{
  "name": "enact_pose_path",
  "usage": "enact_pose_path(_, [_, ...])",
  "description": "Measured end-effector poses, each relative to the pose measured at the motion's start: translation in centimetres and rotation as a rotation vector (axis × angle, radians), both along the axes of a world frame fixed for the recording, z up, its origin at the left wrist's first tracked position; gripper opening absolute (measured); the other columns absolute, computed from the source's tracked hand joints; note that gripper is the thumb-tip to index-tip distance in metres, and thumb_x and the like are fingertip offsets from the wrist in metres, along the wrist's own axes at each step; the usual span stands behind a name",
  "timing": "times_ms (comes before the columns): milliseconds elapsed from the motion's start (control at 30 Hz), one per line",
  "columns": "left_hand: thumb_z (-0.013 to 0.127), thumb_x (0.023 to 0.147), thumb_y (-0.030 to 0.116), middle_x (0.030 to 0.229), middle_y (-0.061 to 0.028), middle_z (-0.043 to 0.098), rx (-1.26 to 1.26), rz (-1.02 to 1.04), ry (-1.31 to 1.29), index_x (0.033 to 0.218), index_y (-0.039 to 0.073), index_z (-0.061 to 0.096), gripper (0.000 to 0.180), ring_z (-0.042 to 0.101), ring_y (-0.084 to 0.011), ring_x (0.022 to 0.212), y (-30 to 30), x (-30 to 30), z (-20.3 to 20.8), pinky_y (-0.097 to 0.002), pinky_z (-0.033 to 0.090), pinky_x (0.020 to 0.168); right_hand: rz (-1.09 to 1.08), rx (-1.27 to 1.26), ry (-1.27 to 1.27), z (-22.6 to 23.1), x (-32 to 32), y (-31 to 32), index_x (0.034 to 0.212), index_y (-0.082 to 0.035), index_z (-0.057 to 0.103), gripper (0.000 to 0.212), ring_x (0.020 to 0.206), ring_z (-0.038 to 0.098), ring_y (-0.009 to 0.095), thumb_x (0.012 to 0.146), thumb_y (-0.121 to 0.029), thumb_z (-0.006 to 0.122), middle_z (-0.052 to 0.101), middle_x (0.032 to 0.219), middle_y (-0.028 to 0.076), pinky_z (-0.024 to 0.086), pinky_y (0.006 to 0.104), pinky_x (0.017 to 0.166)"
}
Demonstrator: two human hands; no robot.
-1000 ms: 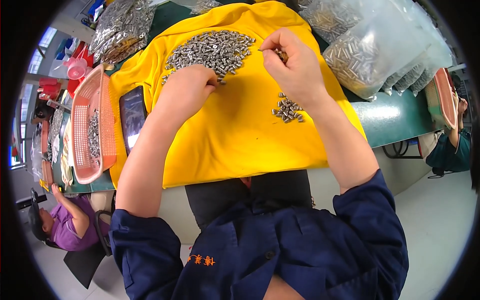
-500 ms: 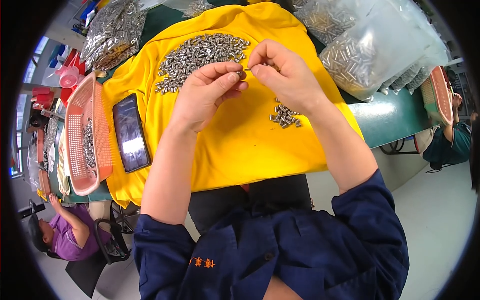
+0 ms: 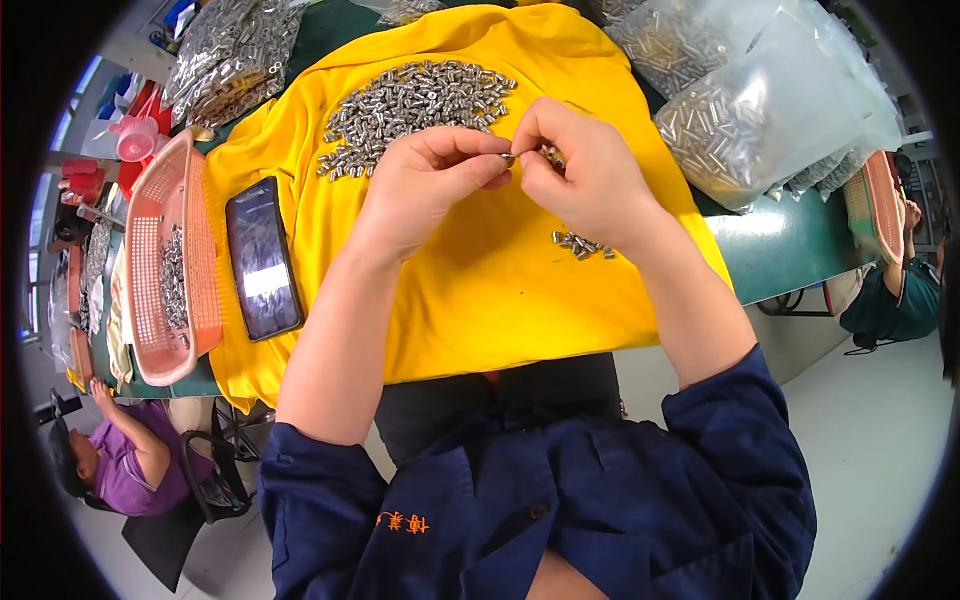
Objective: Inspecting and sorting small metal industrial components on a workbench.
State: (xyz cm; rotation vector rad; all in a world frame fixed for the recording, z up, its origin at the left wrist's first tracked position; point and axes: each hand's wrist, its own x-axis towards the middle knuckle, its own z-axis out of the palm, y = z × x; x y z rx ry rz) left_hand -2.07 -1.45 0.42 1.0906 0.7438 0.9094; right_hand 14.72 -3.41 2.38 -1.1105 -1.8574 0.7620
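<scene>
My left hand (image 3: 430, 185) pinches a small metal piece (image 3: 509, 156) between thumb and forefinger, over the yellow cloth (image 3: 480, 300). Meeting it fingertip to fingertip is my right hand (image 3: 590, 180), also closed in a pinch; a few small brass-coloured parts (image 3: 552, 156) show inside its curled fingers. How the pieces between the fingertips fit together is too small to tell. Behind my left hand lies a large heap of short silver metal cylinders (image 3: 415, 100). A smaller group of similar cylinders (image 3: 580, 246) rests below my right hand, partly hidden by the wrist.
A black phone (image 3: 263, 260) lies on the cloth's left side, beside a pink basket (image 3: 208, 270) holding metal parts. Bags of metal parts (image 3: 715, 130) stand at the right, another bag (image 3: 230, 65) at far left. Other people sit at lower left (image 3: 140, 455) and far right (image 3: 895, 300).
Both hands have shifted slightly right and nearer, and their fingertips have come together. The right fingers have curled further in, and the brass-coloured parts in them now show more.
</scene>
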Motion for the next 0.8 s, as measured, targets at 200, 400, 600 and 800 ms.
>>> enact_pose_path(200, [0.058, 0.075, 0.003, 0.078, -0.0042, 0.061, 0.126, 0.032, 0.179, 0.085, -0.002, 0.060, 0.011, 0.057, -0.0093, 0.071, -0.2, 0.1, 0.5, -0.0205, 0.046, 0.066, -0.065, 0.036, -0.139, 0.0, -0.6, -0.3, 0.074, -0.004, 0.047, 0.008, 0.061, 0.052, 0.031, 0.071, -0.010, 0.048, 0.053, 0.063, 0.015, 0.041, 0.0369, 0.054])
enact_pose_path(400, [0.058, 0.074, 0.005, 0.076, -0.0028, 0.062, 0.330, 0.160, 0.505, 0.087, 0.000, 0.060, 0.014, 0.057, -0.0081, 0.069, 0.1, 0.0, -0.3, -0.0200, 0.046, 0.065, -0.086, 0.042, -0.172, -1.3, -0.5, 0.4, 0.075, -0.003, 0.047, 0.009, 0.057, 0.052, 0.028, 0.071, -0.010, 0.048, 0.053, 0.063, 0.013, 0.041, 0.0342, 0.053])
enact_pose_path(600, [0.053, 0.079, 0.002, 0.083, -0.0060, 0.060, 0.181, 0.145, 0.190, 0.095, -0.001, 0.057, 0.017, 0.058, -0.0098, 0.076, 0.2, -0.1, -0.3, -0.0186, 0.045, 0.068, -0.047, -0.055, 0.036, -0.8, -0.1, 0.4, 0.077, -0.002, 0.048, 0.008, 0.054, 0.046, 0.013, 0.071, -0.007, 0.050, 0.051, 0.063, 0.006, 0.038, 0.0260, 0.050])
enact_pose_path(800, [0.055, 0.079, 0.005, 0.084, -0.0042, 0.059, 0.084, 0.081, 0.109, 0.098, 0.000, 0.055, 0.019, 0.056, -0.0096, 0.075, 0.1, -0.4, -0.5, -0.0202, 0.045, 0.068, -0.054, -0.081, 0.131, -0.4, -0.2, 0.2, 0.077, -0.002, 0.048, 0.007, 0.054, 0.042, 0.008, 0.072, -0.007, 0.050, 0.048, 0.064, 0.003, 0.036, 0.0222, 0.049])
